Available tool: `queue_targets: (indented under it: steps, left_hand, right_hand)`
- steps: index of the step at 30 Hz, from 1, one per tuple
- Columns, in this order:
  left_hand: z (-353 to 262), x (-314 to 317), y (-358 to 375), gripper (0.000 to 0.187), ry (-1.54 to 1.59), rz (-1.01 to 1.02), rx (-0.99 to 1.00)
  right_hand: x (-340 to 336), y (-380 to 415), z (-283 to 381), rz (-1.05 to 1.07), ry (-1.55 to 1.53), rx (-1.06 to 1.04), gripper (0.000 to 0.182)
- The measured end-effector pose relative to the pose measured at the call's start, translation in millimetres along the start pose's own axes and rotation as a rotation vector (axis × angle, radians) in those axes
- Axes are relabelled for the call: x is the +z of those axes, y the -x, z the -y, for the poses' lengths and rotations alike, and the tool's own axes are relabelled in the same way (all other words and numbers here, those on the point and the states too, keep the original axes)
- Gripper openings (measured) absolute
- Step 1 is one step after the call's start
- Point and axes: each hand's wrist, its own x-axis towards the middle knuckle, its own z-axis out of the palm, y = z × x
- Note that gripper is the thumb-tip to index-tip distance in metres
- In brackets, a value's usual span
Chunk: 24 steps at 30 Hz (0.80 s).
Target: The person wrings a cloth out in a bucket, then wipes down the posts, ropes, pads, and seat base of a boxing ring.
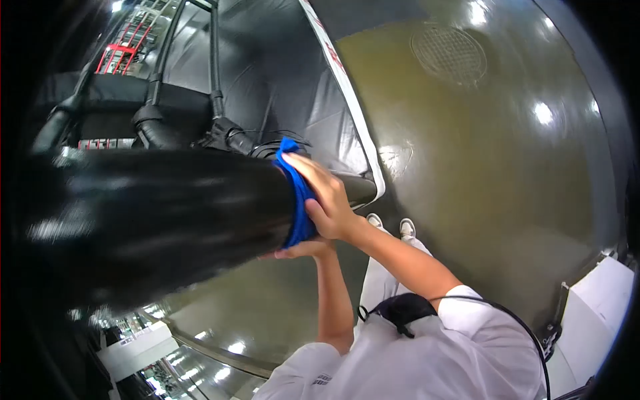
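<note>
A blue cloth (299, 207) is wrapped around a thick, shiny black padded post (187, 207) that reaches in from the left. My right hand (327, 197) lies over the cloth, its fingers curved along the post and pressing the cloth against it. Below, my left hand (301, 250) cups the underside of the post at the cloth's lower end. Most of its fingers are hidden behind the post.
Black frame tubes (215, 67) and a black covered surface (267, 60) with a white edge strip (353, 100) lie beyond the post. A glossy olive floor (493, 167) spreads to the right, with a white cabinet (597, 313) at lower right. A dark cable (513, 319) crosses my shirt.
</note>
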Motion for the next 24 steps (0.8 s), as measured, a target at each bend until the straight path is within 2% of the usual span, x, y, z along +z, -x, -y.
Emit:
queue_targets:
  steps: [2,3,4,5,7,12,15,20,22,24]
  left_hand:
    - [47,-54,-4,0.088,0.045,-0.041,-0.09]
    - [69,-93,-9,0.09,-0.111,0.019,0.015]
    - [83,-104,-7,0.091,-0.261,0.084,0.12]
    - [100,-115,1,0.091,-0.276,0.089,0.109]
    - [125,-113,28,0.08,-0.247,-0.101,-0.039]
    - [203,-169,47,0.077,-0.346,-0.088,-0.22]
    - [230,-207,45,0.075,-0.398,-0.094,-0.296]
    - [256,-257,-6,0.072,-0.44,-0.077,-0.34]
    - [263,-276,-13,0.071,-0.458,-0.061,-0.397]
    - [270,-290,-14,0.069,-0.468,-0.047,-0.462]
  right_hand:
    - [-14,35,-42,0.024,0.014,0.078,0.075]
    - [-20,53,-65,0.025,0.008,0.114,0.077]
    - [-27,69,-86,0.035,0.006,0.155,0.078]
    - [-31,85,-106,0.032,0.009,0.17,0.076]
    - [-40,107,-137,0.031,0.016,0.193,0.075]
    - [-53,157,-198,0.054,0.011,0.324,0.066]
    - [-64,187,-228,0.018,0.049,0.437,0.065]
    - [-75,243,-289,-0.061,0.073,0.513,0.067]
    - [-81,259,-308,-0.032,0.117,0.55,0.073]
    - [-86,280,-324,-0.033,0.092,0.65,0.066]
